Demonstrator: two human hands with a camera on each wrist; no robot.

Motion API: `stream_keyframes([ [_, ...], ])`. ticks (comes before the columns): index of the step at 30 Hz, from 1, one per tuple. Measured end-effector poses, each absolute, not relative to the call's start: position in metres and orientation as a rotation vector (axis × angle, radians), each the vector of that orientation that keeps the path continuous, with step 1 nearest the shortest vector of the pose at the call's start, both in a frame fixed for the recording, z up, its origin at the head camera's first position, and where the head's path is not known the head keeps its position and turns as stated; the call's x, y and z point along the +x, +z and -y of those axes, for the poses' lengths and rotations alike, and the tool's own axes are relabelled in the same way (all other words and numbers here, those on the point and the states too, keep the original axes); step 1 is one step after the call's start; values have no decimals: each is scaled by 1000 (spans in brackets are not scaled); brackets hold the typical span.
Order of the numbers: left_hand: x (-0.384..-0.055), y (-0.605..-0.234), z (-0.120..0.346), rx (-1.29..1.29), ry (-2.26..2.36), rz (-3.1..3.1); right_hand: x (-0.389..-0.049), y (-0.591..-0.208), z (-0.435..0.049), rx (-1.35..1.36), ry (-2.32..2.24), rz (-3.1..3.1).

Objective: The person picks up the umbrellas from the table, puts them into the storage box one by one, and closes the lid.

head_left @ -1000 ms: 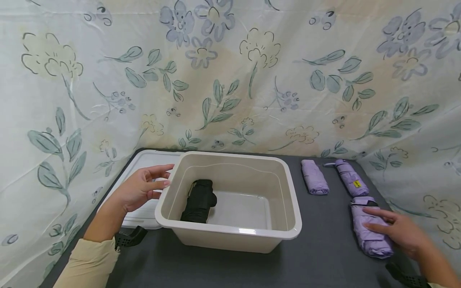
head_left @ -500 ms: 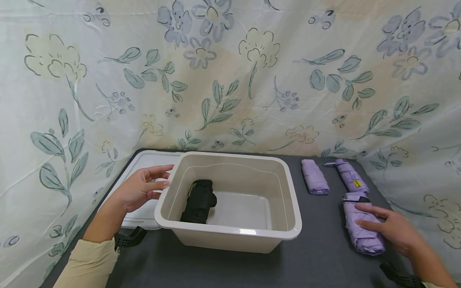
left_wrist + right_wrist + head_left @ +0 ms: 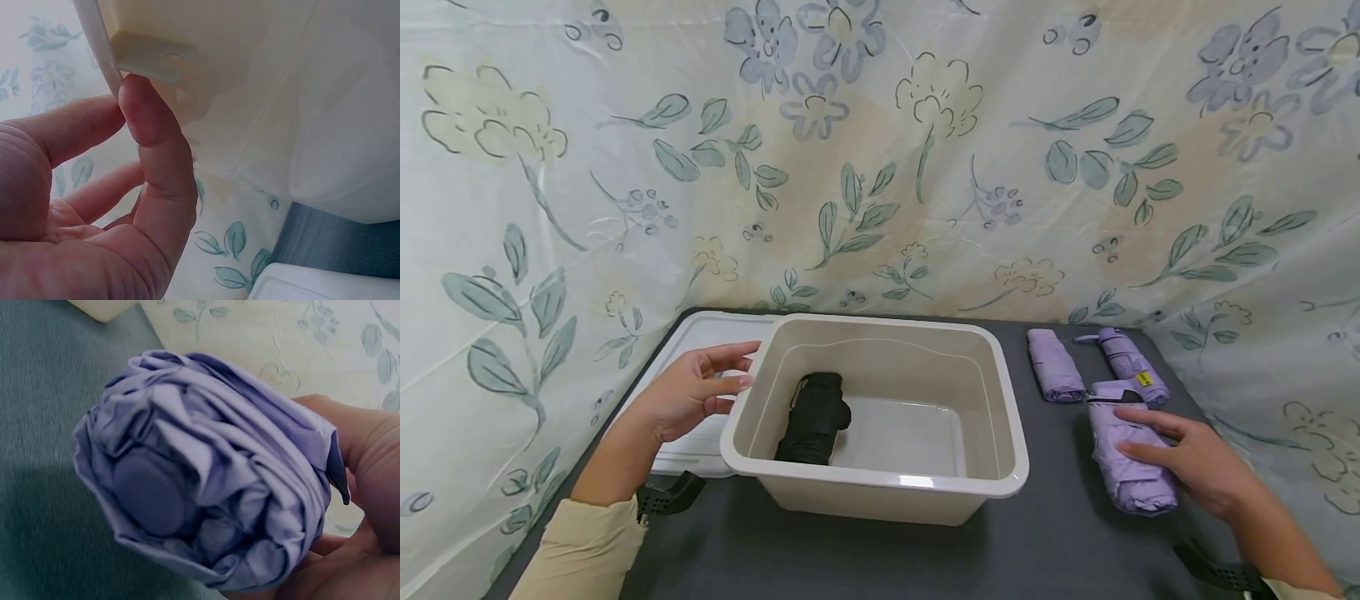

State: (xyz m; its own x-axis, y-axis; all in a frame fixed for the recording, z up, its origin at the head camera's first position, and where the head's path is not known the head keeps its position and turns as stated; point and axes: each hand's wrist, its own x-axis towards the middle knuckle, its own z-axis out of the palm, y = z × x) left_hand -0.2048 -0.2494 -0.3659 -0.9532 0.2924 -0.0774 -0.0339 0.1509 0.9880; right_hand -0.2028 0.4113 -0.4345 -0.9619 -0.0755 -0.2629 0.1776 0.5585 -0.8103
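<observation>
My right hand (image 3: 1198, 462) grips a folded lilac umbrella (image 3: 1129, 467) from its right side, over the dark table right of the bin. In the right wrist view the end of this umbrella (image 3: 219, 481) faces the camera, with crumpled cloth folds around a round purple knob. The fingertips of my left hand (image 3: 696, 392) touch the left rim of a beige plastic storage bin (image 3: 887, 492), fingers spread. In the left wrist view the left hand (image 3: 106, 206) reaches up to the bin's lip. A black folded umbrella (image 3: 814, 421) lies inside the bin, on its left side.
Two more lilac folded umbrellas lie at the back right: one short (image 3: 1056, 367), the other (image 3: 1133, 367) with a yellow tag and wrist strap. A white lid (image 3: 700, 454) lies under my left arm. Floral cloth (image 3: 880, 167) hangs behind and beside the dark table (image 3: 880, 558).
My right hand has moved left and slightly away from me with the lilac umbrella, bringing it nearer the bin. The left hand and the bin have stayed put.
</observation>
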Motion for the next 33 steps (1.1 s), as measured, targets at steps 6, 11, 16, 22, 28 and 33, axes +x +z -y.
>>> stream_keyframes([
  [6,-205,-368,250,264,1884,-2181,-204,-429,-398,41,-1445,-2499],
  [11,-205,-371,251,282,1920,-2146,-202,-427,-387,23,-1479,-2528],
  [16,-204,-373,252,296,1934,-2132,-199,-426,-379,-17,-1503,-2557],
  [22,-201,-373,250,296,1939,-2132,-197,-418,-373,-96,-1504,-2568],
  [28,-199,-375,250,290,1942,-2139,-194,-408,-369,-162,-1651,-2436],
  [33,-198,-375,249,297,1938,-2141,-194,-399,-364,-203,-1717,-2352],
])
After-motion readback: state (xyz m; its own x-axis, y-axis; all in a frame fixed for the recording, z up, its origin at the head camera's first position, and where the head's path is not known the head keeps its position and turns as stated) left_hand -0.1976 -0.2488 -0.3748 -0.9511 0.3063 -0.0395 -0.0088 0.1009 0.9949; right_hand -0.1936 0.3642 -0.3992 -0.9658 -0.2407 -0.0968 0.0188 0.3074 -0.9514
